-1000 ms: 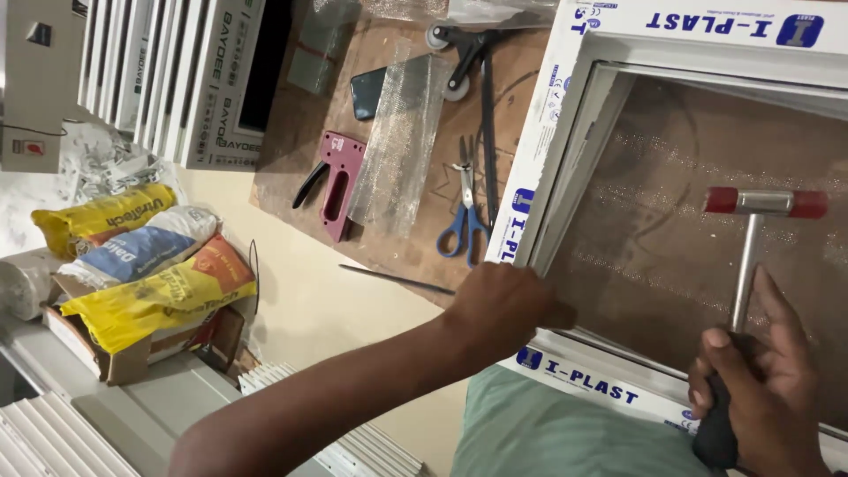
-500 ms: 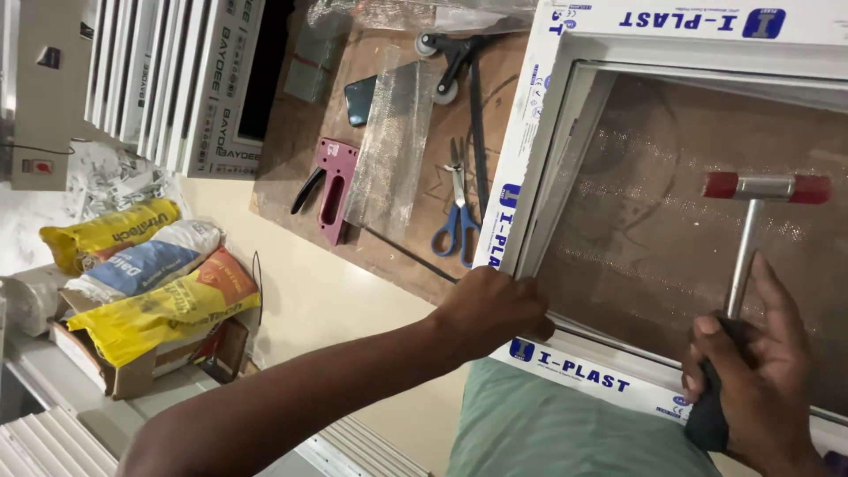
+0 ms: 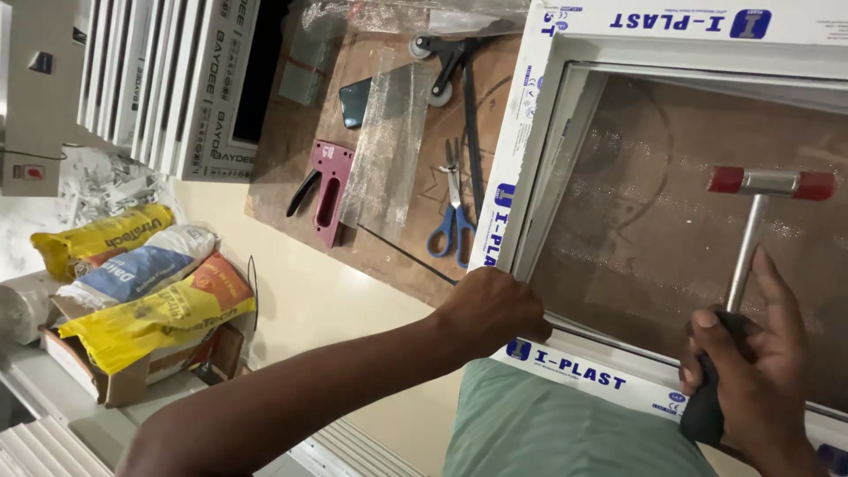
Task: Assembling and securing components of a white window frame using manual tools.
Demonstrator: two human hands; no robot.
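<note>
The right hand point(image 3: 751, 371) is nearest the camera, fingers clamped around the dark grip of a small hammer point(image 3: 751, 238). The hammer's metal shaft runs up and away from the hand; its red-capped head lies crosswise at the top, above the mesh panel point(image 3: 671, 221) and clear of the frame rails. The left hand point(image 3: 490, 309) rests at the lower left corner of the white window frame point(image 3: 512, 168), fingers curled together over the inner edge, pressing there. The frame's corner therefore lies directly under the left hand and to the left of the hammer head, well apart from it. Open mesh surface extends around the hammer head on all sides. Beyond the frame's left rail, on the brown board point(image 3: 291, 194), lie blue-handled scissors point(image 3: 452, 225), a pink staple gun point(image 3: 325, 190) and a clear plastic sheet point(image 3: 389, 150). Stacked bags point(image 3: 141, 283) lie further left.
</note>
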